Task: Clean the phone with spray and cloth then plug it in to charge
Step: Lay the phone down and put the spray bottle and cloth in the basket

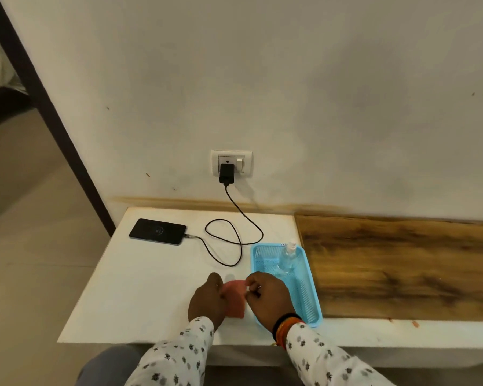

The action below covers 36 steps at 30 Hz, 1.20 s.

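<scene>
Head view is looking down on a white table (140, 288) that is running along a pale wall (290, 79), with a wood-grain panel (402, 263) lying on the table's right part. Toward the right of the white surface, a light blue perforated plastic tray (304, 296) is sitting lengthwise, and a clear spray bottle (287, 259) is standing in its far end. At the table's far left a black phone (157, 231) is lying flat, screen up, well apart from both hands. A black charging cable (234, 238) is plugged into the phone's right end, looping over the table and rising to a black charger (227, 173) that is sitting in the white wall socket (231, 163). Near the front edge, just left of the tray, a small reddish-pink cloth (234, 300) is being held between the hands: the left hand (207, 300) is pinching its left edge, while the right hand (268, 298), fingers curled, is gripping its upper right corner. Patterned white sleeves (179, 355) are covering both forearms, and dark and orange bangles (286, 325) are circling the right wrist.
</scene>
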Motion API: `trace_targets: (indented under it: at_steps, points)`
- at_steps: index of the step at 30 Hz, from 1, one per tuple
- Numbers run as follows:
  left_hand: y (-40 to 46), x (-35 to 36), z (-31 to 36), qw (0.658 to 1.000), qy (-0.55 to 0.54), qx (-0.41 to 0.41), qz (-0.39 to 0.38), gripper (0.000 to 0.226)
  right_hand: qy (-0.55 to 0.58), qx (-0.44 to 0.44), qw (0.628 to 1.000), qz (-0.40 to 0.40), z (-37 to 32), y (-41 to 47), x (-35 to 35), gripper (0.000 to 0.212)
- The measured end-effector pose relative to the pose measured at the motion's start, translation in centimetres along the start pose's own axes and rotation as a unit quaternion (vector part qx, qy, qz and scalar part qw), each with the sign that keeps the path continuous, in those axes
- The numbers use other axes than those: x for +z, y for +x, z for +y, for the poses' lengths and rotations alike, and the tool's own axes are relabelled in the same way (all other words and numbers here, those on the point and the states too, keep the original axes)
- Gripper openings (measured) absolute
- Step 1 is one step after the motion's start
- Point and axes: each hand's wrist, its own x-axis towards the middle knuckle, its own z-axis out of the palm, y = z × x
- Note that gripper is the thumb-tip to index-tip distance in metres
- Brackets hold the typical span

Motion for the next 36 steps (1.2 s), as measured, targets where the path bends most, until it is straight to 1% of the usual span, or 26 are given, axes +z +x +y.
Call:
trace_targets:
  at_steps: [2,4,5,6,8,9,11,14,16,18,20,22,26,28,32,36]
  points:
    - [-0.1,-0.9,0.0,0.989,-0.148,-0.001,0.008,0.021,0.012,0.026,1.000,0.002,-0.1,0.1,0.1,0.028]
    - [0.0,-2.2,0.5,0.960,-0.280,-0.013,0.001,0.030,0.051,0.061,0.997,0.008,-0.5,0.1,-0.3,0.040]
    - [0.2,-2.8,0.9,0.946,-0.325,-0.014,-0.012,0.033,0.091,0.079,0.993,0.007,-0.8,0.1,-0.6,0.039]
    - [0.3,-3.2,1.3,0.934,-0.357,-0.013,-0.027,0.035,0.130,0.090,0.987,0.003,-1.0,0.1,-0.9,0.030]
    - [0.5,-4.0,2.6,0.921,-0.386,-0.005,-0.052,0.037,0.161,0.100,0.982,0.004,-1.5,0.1,-1.5,0.009]
    - [0.4,-4.3,3.3,0.920,-0.388,-0.002,-0.060,0.038,0.162,0.106,0.981,0.013,-1.6,0.0,-1.8,0.005]
    - [0.1,-4.6,4.6,0.921,-0.384,0.002,-0.070,0.041,0.165,0.124,0.978,0.042,-1.6,-0.1,-2.8,0.008]
    - [-0.5,-4.1,6.3,0.918,-0.389,-0.005,-0.075,0.044,0.199,0.156,0.965,0.068,-0.8,-0.3,-4.6,0.009]
    - [-0.8,-3.2,7.3,0.915,-0.396,-0.020,-0.079,0.042,0.204,0.172,0.961,0.077,0.1,-0.4,-5.8,0.005]
    - [-0.9,-2.0,8.1,0.912,-0.399,-0.043,-0.085,0.035,0.194,0.199,0.957,0.078,1.2,-0.6,-6.7,0.004]
    - [-1.1,-0.7,8.8,0.916,-0.385,-0.068,-0.091,0.027,0.169,0.224,0.956,0.080,2.4,-0.8,-7.4,0.007]
    - [-1.2,0.7,9.3,0.930,-0.346,-0.078,-0.092,0.021,0.116,0.235,0.962,0.079,3.5,-1.1,-7.8,0.009]
    - [-1.2,2.9,9.7,0.973,-0.207,-0.057,-0.087,0.016,0.046,0.262,0.962,0.067,5.0,-1.2,-8.3,0.002]
    - [-1.0,3.5,9.9,0.989,-0.117,-0.028,-0.083,0.011,0.024,0.277,0.959,0.059,5.4,-1.2,-8.3,0.006]
    - [-1.0,3.9,10.7,0.997,0.008,-0.007,-0.081,0.017,-0.027,0.289,0.956,0.050,6.0,-0.7,-7.9,0.013]
    - [-0.9,4.6,11.1,0.994,0.064,-0.008,-0.088,0.021,-0.093,0.286,0.952,0.051,6.1,0.0,-7.3,0.017]
